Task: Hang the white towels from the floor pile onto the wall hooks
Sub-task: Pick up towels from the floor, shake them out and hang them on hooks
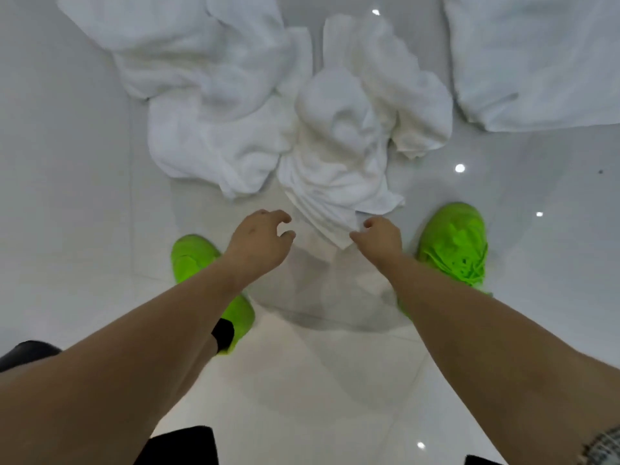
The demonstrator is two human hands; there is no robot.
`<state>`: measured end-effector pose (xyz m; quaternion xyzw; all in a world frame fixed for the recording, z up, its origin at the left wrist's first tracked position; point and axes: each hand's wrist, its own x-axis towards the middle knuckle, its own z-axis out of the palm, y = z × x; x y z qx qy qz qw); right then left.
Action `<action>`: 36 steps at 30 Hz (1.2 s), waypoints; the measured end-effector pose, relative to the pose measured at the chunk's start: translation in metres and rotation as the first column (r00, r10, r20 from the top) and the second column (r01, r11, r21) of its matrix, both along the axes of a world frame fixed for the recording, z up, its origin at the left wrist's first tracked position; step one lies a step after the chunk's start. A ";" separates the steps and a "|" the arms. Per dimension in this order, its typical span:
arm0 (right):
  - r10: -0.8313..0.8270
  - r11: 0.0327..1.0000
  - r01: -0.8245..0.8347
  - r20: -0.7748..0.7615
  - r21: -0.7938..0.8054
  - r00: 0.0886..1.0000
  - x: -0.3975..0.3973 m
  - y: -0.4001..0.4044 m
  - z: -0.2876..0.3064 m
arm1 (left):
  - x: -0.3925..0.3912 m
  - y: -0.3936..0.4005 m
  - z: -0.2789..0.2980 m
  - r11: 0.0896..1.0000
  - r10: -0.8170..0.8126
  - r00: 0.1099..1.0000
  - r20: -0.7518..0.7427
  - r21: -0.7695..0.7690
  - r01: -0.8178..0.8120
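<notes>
A crumpled white towel (339, 156) lies in the middle of the floor pile, its near edge gathered into pleats that run toward me. My right hand (379, 238) pinches that pleated corner between thumb and curled fingers. Just left of the same edge, my left hand (260, 241) hovers with its fingers loosely bent and nothing in it. A second rumpled white towel (201, 95) lies to the left, overlapping the first. A third white towel (536, 62) lies flatter at the upper right. No wall hooks are in view.
The floor (67, 196) is glossy white tile with light reflections. My two bright green shoes stand on it, the left shoe (191, 260) and the right shoe (456, 243), either side of my hands and just short of the pile.
</notes>
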<state>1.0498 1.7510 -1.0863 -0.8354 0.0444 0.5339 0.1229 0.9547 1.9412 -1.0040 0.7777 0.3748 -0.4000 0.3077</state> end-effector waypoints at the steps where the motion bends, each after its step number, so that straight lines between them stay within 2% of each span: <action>1: -0.005 1.000 0.005 0.006 0.000 1.000 -0.005 0.006 -0.018 | -0.006 0.004 -0.016 1.000 -0.009 1.000 -0.010 -0.009 0.009; 4: -0.115 0.993 0.117 0.049 -0.034 0.992 -0.017 0.018 -0.050 | -0.014 0.017 -0.042 0.999 -0.029 0.999 -0.030 -0.024 0.028; 6: -0.167 0.985 0.170 0.065 -0.040 0.984 -0.021 0.023 -0.047 | -0.013 0.026 -0.041 0.999 -0.030 0.999 -0.045 -0.020 0.029; 9: -0.186 0.982 0.188 0.069 -0.017 0.980 -0.023 0.028 -0.013 | -0.004 0.035 -0.013 0.999 -0.044 0.999 -0.032 -0.031 0.043; 12: -0.166 0.986 0.165 0.068 0.018 0.984 -0.013 0.036 0.049 | 0.014 0.040 0.041 0.998 -0.043 0.999 0.025 -0.042 0.044; 19: -0.123 0.981 0.089 0.203 0.170 0.972 0.056 0.084 0.271 | 0.069 0.058 0.241 0.997 -0.051 0.972 0.230 -0.043 0.063; 24: -0.225 0.951 0.113 0.395 0.287 0.891 0.109 0.099 0.448 | 0.119 0.074 0.386 0.979 -0.182 0.904 0.386 -0.010 0.202; 30: -0.435 0.873 0.213 0.504 0.439 0.746 0.125 0.074 0.641 | 0.186 0.069 0.566 0.899 -0.413 0.719 0.559 0.120 0.422; 34: -0.427 0.862 0.122 0.573 0.492 0.699 0.138 0.034 0.765 | 0.212 0.022 0.684 0.787 -0.564 0.502 0.656 0.243 0.568; 36: -0.430 0.844 0.070 0.592 0.532 0.682 0.143 0.006 0.828 | 0.218 -0.013 0.738 0.757 -0.572 0.423 0.703 0.254 0.602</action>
